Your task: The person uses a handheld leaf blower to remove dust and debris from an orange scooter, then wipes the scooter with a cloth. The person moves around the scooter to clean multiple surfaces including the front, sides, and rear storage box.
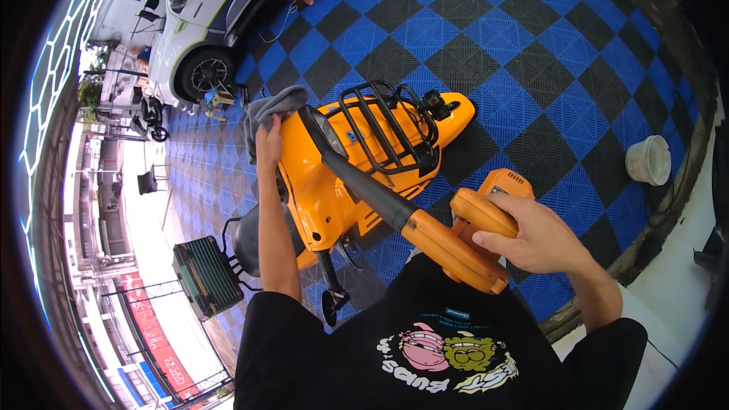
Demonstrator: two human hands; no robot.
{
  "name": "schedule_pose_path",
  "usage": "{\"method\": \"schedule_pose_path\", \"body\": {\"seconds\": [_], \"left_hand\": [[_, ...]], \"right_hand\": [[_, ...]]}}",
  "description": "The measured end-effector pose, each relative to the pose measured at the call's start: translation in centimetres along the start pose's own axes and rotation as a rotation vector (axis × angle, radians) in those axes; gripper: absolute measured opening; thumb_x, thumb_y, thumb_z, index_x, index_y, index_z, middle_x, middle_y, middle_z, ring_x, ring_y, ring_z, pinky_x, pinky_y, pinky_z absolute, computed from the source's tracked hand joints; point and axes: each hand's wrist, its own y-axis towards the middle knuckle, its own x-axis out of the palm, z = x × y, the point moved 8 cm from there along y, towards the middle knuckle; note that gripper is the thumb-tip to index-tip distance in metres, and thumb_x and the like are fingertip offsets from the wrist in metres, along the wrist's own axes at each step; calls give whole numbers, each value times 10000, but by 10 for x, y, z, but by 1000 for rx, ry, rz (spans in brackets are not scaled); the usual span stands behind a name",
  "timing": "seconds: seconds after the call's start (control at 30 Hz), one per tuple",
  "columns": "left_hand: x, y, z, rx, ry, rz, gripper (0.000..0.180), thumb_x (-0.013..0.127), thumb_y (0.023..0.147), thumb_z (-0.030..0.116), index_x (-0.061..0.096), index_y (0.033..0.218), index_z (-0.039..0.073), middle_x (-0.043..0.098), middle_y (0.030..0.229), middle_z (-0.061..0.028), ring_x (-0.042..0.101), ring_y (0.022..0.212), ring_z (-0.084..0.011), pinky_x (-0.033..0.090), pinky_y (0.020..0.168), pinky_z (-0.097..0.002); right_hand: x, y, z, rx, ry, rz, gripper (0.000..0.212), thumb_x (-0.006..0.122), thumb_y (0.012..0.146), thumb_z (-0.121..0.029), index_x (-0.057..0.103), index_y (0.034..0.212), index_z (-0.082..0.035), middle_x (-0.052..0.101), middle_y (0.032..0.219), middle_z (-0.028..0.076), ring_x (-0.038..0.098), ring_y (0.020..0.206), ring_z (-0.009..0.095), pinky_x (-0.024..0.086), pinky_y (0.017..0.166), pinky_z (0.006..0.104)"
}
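An orange plastic handheld blower (452, 247) is held in front of the wearer's black shirt (364, 349), its thick handle wrapped by the fingers of the right hand (535, 235). Its long axis is laid on a slant, from the bulky body at the lower right to the long black rounded tube (372, 193), which is pointed up and to the left at the front of a glossy yellow-orange scooter (304, 182); whether the tube's tip is touching the panel cannot be told. The body is judged to be stiff and fairly heavy, with a tube that is lighter and apt to swing, so it is best grasped by the handle, near the bulk. A soft grey cloth (285, 102) is gripped in the left hand (269, 140) against the scooter's edge; it should be light and limp, easily bunched anywhere, and drapes with no firm axis. By the scooter's smooth paint, likely slippery and easily scratched, a black tubular metal rack (389, 127) is carried, and its nose is aimed toward the upper right.
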Motion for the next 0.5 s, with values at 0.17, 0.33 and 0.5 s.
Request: {"method": "schedule_pose_path", "body": {"seconds": [0.17,0.33,0.5], "left_hand": [[16,29,-24,-182,-168,-87,542,519,1142,384,573,1466,-47,629,1409,-164,564,1336,-236,385,1169,-354],[20,31,4,-87,-143,-114,483,536,1128,358,600,1386,-45,682,1303,-149,611,1238,-265,423,1117,-351],[23,40,-6,-235,-309,-81,493,540,1122,382,620,1341,-52,688,1290,-149,633,1190,-268,446,1088,-350]], "right_hand": [[-7,-2,-33,20,36,11,447,658,1032,-254,585,1424,-53,767,941,121,786,666,221,618,642,317],[-19,3,-45,35,-37,7,451,644,1039,-269,581,1423,-40,769,940,118,785,653,227,618,617,315],[-30,18,-33,36,-30,-31,403,655,1025,-310,645,1330,-46,761,919,120,775,672,225,598,641,327]]}}
